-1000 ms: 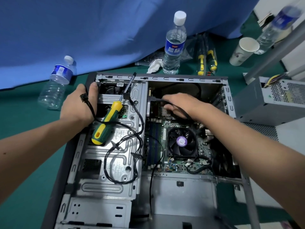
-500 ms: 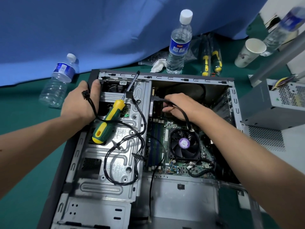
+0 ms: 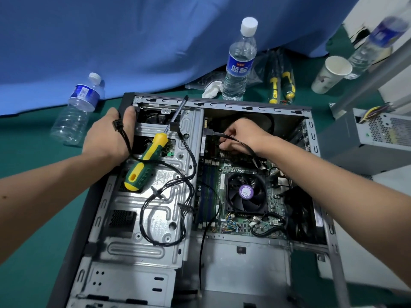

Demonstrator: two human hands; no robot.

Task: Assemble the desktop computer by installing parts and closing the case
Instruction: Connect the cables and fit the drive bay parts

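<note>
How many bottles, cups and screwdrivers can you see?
Bottles: 3, upright, lying, blurry at right
Cups: 1
Screwdrivers: 3, one on the case, two on the mat
Total: 7

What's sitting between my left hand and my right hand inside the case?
In the head view, the screwdriver lies on the metal drive cage between left hand and right hand, with black cables beside it.

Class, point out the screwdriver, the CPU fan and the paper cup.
screwdriver (image 3: 145,162): head view, on its green and yellow handle.
CPU fan (image 3: 246,192): head view, on its purple hub sticker.
paper cup (image 3: 327,78): head view, on its side wall.
</note>
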